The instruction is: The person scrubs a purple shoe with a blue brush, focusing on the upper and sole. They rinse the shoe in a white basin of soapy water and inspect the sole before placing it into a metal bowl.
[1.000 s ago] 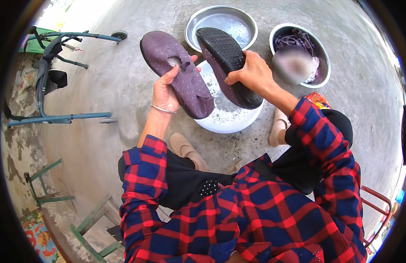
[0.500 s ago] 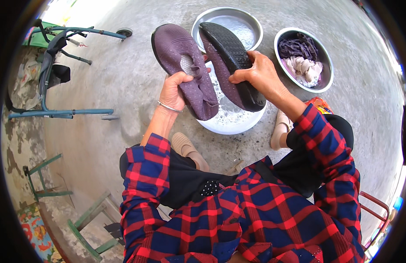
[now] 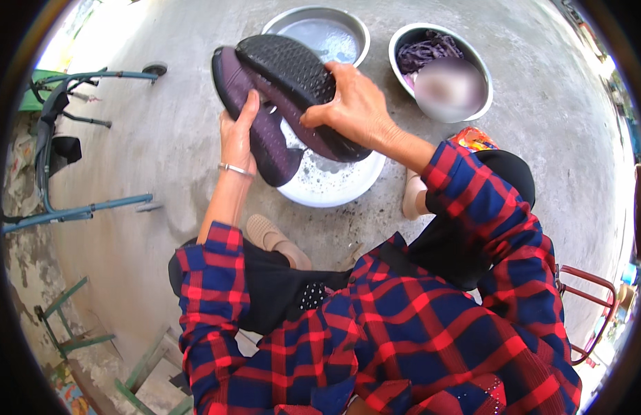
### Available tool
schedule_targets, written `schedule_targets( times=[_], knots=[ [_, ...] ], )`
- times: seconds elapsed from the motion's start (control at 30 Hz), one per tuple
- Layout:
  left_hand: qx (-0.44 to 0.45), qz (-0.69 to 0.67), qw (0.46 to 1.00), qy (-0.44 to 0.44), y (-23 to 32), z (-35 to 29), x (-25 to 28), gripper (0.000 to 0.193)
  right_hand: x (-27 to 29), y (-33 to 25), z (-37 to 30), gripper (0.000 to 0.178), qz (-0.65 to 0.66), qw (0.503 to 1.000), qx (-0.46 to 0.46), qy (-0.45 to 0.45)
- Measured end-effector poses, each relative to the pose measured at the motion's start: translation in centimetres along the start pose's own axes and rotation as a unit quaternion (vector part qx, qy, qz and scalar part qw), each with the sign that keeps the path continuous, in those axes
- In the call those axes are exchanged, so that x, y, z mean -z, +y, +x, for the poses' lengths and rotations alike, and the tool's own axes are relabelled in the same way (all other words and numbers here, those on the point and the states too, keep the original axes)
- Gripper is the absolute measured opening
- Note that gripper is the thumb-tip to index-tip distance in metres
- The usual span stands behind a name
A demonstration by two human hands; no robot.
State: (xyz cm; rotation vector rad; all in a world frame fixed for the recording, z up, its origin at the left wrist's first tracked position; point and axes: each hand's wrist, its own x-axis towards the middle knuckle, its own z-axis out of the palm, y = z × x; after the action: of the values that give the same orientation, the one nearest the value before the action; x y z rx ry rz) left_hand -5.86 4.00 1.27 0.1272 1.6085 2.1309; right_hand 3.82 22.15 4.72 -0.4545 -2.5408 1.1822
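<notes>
My left hand [image 3: 240,138] is closed round a purple knit shoe [image 3: 266,142], thumb along its upper. My right hand [image 3: 355,107] grips the other purple shoe, whose black textured sole [image 3: 286,66] faces up. The two shoes are against each other, the right one partly covering the left one. Both are held above a white basin [image 3: 334,187] of sudsy water. The fingers beneath the shoes are hidden.
A metal basin [image 3: 363,34] of cloudy water stands beyond. Another metal basin [image 3: 488,104] at right holds dark purple cloth [image 3: 428,52] and a blurred patch. A blue-framed walker [image 3: 92,207] stands left; a red metal frame [image 3: 590,277] is at right. A bright packet [image 3: 474,140] lies by my right knee.
The shoes have come together from lying side by side, the right one now over the left one. The left shoe has turned onto its side. The whole view has shifted a little.
</notes>
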Motion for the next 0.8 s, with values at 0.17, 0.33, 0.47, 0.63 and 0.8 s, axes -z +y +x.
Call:
schedule_targets(
  times=[0.17,0.33,0.47,0.63,0.8],
  knots=[
    [0.037,-0.065,0.996,-0.047,-0.8,0.3,-0.6,0.058,-1.6,-0.3,-0.1,0.07,-0.055,0.997,0.059,0.002],
    [-0.001,-0.081,0.995,-0.055,0.0,0.7,-1.7,0.044,-2.8,-1.7,-0.3,0.076,-0.082,0.988,0.13,0.029],
    [-0.006,-0.114,0.993,-0.014,0.1,2.1,-0.9,0.029,-3.2,-0.7,0.9,0.072,0.093,0.99,0.095,-0.052],
    [0.025,-0.191,0.981,0.001,1.3,2.5,0.5,0.016,-2.1,1.5,2.3,0.04,0.33,0.93,-0.095,-0.133],
    [0.035,-0.192,0.98,-0.029,1.8,2.5,1.4,0.008,-3.8,1.8,1.1,0.045,0.419,0.842,-0.188,-0.283]
  ],
)
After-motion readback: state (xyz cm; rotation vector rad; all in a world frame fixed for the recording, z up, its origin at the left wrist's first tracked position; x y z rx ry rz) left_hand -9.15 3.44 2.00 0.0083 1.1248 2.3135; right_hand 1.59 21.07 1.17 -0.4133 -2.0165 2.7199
